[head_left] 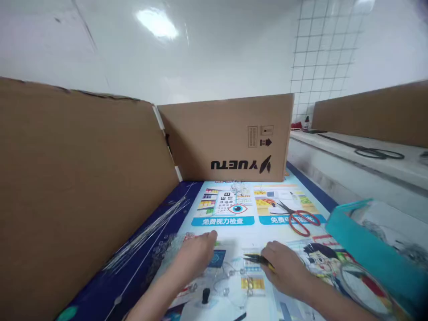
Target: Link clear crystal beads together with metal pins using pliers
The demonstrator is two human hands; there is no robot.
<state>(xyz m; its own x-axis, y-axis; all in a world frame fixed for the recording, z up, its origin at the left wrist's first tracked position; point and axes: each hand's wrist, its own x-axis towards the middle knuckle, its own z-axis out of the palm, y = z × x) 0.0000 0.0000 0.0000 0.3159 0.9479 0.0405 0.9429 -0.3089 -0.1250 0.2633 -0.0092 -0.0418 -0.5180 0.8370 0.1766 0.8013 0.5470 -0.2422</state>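
Note:
My right hand (284, 267) is closed around pliers (254, 258) with dark pointed jaws and a bit of yellow handle showing; the jaws point left. To their left, my left hand (197, 254) is closed with thumb and finger together. Whatever it pinches, if anything, is too fine or blurred to make out. Below and between the hands lie thin bent wire pieces with small coils (226, 292) on the printed sheet. A small black object (205, 295) stands near them. Beside my left forearm, a heap of small clear or wire loops (163, 249) is partly hidden.
Red-handled scissors (299, 218) lie beyond my right hand. A teal box (364, 240) holding tangled wire is at the right. Straight wires (147, 234) lie along the left. Cardboard panels (227, 138) wall off the left and back. More wire bits (239, 187) lie far back.

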